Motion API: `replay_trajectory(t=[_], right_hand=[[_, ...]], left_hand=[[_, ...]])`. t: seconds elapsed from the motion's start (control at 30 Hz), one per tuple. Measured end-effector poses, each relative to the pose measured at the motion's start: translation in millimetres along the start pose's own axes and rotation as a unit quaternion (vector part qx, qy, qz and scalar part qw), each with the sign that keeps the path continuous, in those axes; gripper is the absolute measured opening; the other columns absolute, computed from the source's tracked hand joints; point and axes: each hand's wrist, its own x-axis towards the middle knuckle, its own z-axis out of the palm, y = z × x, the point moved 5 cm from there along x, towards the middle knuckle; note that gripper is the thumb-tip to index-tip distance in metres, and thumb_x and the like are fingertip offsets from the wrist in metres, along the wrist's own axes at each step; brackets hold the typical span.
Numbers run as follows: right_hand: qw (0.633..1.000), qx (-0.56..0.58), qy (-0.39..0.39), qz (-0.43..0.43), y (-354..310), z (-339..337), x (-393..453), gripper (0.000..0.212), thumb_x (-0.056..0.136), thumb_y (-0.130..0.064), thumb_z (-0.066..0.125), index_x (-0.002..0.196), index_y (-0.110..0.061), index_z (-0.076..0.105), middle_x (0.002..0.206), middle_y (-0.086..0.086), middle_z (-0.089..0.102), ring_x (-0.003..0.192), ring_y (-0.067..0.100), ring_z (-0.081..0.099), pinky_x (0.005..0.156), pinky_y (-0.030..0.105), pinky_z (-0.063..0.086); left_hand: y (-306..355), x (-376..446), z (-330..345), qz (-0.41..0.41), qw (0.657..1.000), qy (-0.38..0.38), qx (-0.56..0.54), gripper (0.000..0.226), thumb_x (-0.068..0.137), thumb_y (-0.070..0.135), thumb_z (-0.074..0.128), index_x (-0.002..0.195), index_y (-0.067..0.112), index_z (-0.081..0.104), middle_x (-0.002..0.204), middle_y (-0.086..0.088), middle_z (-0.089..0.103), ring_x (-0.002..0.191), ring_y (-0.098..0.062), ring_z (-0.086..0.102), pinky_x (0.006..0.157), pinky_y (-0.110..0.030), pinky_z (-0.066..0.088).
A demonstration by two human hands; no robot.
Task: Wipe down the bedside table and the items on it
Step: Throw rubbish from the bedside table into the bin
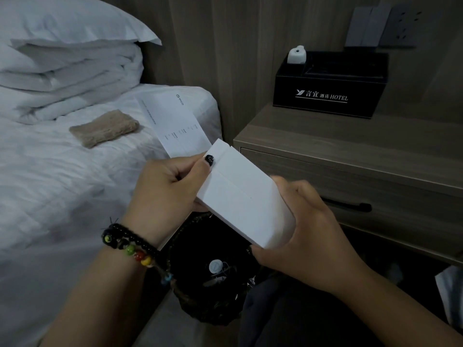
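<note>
I hold a white box [246,196] in both hands in front of the bedside table [350,141]. My left hand [170,189] grips its upper left side with the thumb on top. My right hand [308,231] grips its lower end from the right. A tan cloth [105,127] lies folded on the white bed, apart from both hands. A black hotel box [330,88] with a small white thing in it stands at the back of the table top.
A white printed sheet or flat box [175,121] lies on the bed edge behind my left hand. Below my hands stands a dark woven bin [208,279]. Folded duvet and pillow [70,58] lie at the bed's head. The table drawer [350,196] is closed; wall sockets [390,26] sit above.
</note>
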Motion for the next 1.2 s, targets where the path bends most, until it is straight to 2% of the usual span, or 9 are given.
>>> replay_trajectory(t=[0.27, 0.37, 0.57, 0.73, 0.8, 0.87, 0.97, 1.07, 1.2], right_hand=[[1.000, 0.005, 0.011, -0.007, 1, -2, 1, 0.085, 0.055, -0.042, 0.081, 0.123, -0.050, 0.031, 0.107, -0.024, 0.034, 0.105, -0.002, 0.042, 0.080, 0.008, 0.041], [1.000, 0.010, 0.020, -0.005, -1, -5, 2, 0.085, 0.054, -0.043, 0.080, 0.122, -0.048, 0.031, 0.109, -0.025, 0.034, 0.107, -0.008, 0.040, 0.078, 0.000, 0.036], [0.998, -0.052, 0.037, -0.014, -4, -7, -1, 0.095, 0.051, -0.056, 0.068, 0.135, -0.036, 0.028, 0.106, -0.018, 0.033, 0.101, 0.005, 0.044, 0.080, 0.023, 0.047], [0.997, -0.073, 0.032, -0.016, -7, -3, -3, 0.094, 0.054, -0.052, 0.070, 0.137, -0.029, 0.034, 0.107, -0.014, 0.035, 0.099, 0.012, 0.050, 0.079, 0.036, 0.052], [0.998, -0.066, 0.011, -0.009, -9, -1, -2, 0.093, 0.054, -0.047, 0.075, 0.136, -0.034, 0.033, 0.107, -0.017, 0.034, 0.100, 0.010, 0.048, 0.082, 0.034, 0.051], [0.999, -0.048, -0.005, -0.008, -13, 0, 3, 0.089, 0.054, -0.043, 0.077, 0.131, -0.039, 0.032, 0.107, -0.018, 0.034, 0.102, 0.009, 0.047, 0.085, 0.030, 0.048], [0.998, -0.054, -0.014, -0.034, -21, 2, 16, 0.090, 0.058, -0.042, 0.075, 0.133, -0.040, 0.026, 0.113, -0.019, 0.034, 0.109, 0.007, 0.042, 0.095, 0.028, 0.039], [0.994, -0.086, -0.036, -0.064, -19, 18, 32, 0.100, 0.061, -0.047, 0.072, 0.144, -0.038, 0.018, 0.127, -0.017, 0.034, 0.120, 0.008, 0.035, 0.102, 0.029, 0.025], [0.989, -0.070, -0.118, -0.054, -1, 63, 52, 0.112, 0.063, -0.049, 0.076, 0.149, -0.038, 0.005, 0.139, -0.013, 0.028, 0.132, 0.015, 0.028, 0.112, 0.037, 0.023]], left_hand=[[5, -2, 2, 0.030, 0.999, -0.040, 0.004, 0.022, 0.093, 0.023, 0.054, 0.100, 0.018, 0.074, 0.087, 0.007, 0.076, 0.085, -0.010, 0.072, 0.064, -0.024, 0.058], [11, -4, 3, 0.091, 0.992, -0.056, 0.062, 0.026, 0.090, 0.039, 0.053, 0.108, 0.033, 0.071, 0.096, 0.017, 0.073, 0.096, -0.004, 0.068, 0.078, -0.030, 0.059], [11, -8, 3, 0.184, 0.971, -0.052, 0.147, 0.030, 0.088, 0.034, 0.060, 0.117, 0.032, 0.067, 0.117, 0.021, 0.066, 0.110, 0.001, 0.061, 0.087, -0.037, 0.056], [10, -9, 2, 0.232, 0.934, -0.047, 0.268, 0.033, 0.089, 0.032, 0.058, 0.119, 0.023, 0.068, 0.106, 0.021, 0.062, 0.099, 0.015, 0.057, 0.082, -0.004, 0.042], [6, -6, -1, 0.218, 0.939, -0.058, 0.257, 0.032, 0.088, 0.031, 0.060, 0.118, 0.023, 0.069, 0.108, 0.022, 0.063, 0.102, 0.014, 0.057, 0.086, -0.007, 0.044], [0, -2, -9, 0.158, 0.974, -0.058, 0.150, 0.034, 0.085, 0.033, 0.067, 0.118, 0.023, 0.068, 0.114, 0.012, 0.069, 0.109, -0.002, 0.063, 0.090, -0.027, 0.052], [-12, -2, -17, 0.012, 0.999, -0.037, -0.013, 0.042, 0.074, 0.031, 0.069, 0.115, 0.020, 0.069, 0.103, 0.005, 0.074, 0.095, -0.015, 0.070, 0.071, -0.031, 0.060], [-23, -4, -26, -0.059, 0.998, -0.013, -0.008, 0.038, 0.070, 0.030, 0.068, 0.106, 0.019, 0.071, 0.093, -0.001, 0.076, 0.084, -0.016, 0.073, 0.066, -0.031, 0.060], [-41, 2, -51, -0.094, 0.992, 0.066, 0.056, 0.033, 0.069, 0.025, 0.079, 0.100, 0.018, 0.070, 0.083, -0.002, 0.076, 0.074, -0.015, 0.073, 0.062, -0.029, 0.060]])
